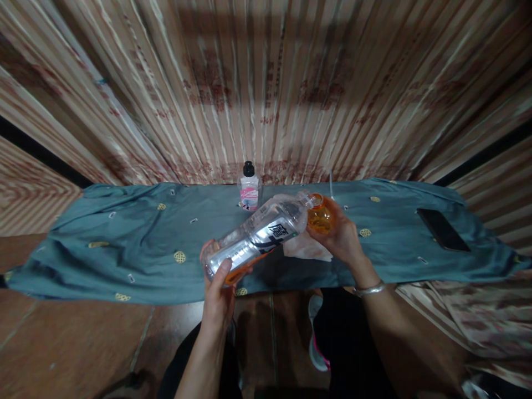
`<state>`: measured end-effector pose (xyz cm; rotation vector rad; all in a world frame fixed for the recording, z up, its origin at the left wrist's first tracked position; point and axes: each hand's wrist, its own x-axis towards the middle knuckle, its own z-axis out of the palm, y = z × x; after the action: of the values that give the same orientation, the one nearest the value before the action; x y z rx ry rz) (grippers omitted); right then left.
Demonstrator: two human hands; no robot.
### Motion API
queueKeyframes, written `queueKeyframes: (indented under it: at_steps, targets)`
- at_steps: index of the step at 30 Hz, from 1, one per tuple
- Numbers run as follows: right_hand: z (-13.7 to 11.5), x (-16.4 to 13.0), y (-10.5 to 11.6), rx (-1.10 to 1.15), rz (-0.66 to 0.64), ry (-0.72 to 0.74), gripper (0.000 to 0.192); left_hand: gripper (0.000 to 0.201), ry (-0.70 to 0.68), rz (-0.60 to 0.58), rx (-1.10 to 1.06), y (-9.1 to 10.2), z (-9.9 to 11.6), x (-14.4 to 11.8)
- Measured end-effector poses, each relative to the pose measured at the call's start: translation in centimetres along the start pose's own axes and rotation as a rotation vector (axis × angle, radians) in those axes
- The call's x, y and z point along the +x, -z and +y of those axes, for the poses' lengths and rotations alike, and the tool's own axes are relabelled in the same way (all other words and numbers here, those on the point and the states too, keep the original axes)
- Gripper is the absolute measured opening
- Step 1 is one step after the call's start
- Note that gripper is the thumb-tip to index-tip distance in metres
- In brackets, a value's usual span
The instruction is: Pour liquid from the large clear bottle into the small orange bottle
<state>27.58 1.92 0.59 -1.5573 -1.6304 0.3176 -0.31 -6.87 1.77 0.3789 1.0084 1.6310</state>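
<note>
My left hand (219,293) is wrapped round the lower end of a large clear plastic bottle (257,238) with a silver and orange label. The bottle lies tilted, its neck pointing up and to the right. At its mouth is a small orange see-through bottle (322,220), which my right hand (341,237) grips from the right side. The two openings meet or nearly meet; whether they touch I cannot tell. Below them a white tissue or cloth (307,247) lies on the table, partly covered by my right hand.
A small clear bottle with a black cap and pink label (249,191) stands at the back of the cloth-covered table (145,244). On the right lies a black phone (443,229). A thin white stick (331,183) shows behind my right hand. Pleated curtains (266,100) hang behind.
</note>
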Motion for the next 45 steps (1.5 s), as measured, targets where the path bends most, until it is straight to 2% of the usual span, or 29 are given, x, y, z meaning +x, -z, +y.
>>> queueKeyframes:
  at_steps: [6,33,45]
  targets:
    - [-0.2,0.0,0.0,-0.010,0.029,0.007,0.087,0.072,-0.005,-0.013,0.014,0.0,0.1,-0.1]
    - [-1.0,0.0,0.3,-0.050,-0.001,-0.036,0.086,0.079,-0.015,-0.026,0.078,0.4,0.5,0.1]
    - [-0.8,-0.1,0.3,-0.066,0.011,0.022,0.086,0.075,-0.001,-0.001,0.065,0.6,0.5,0.2]
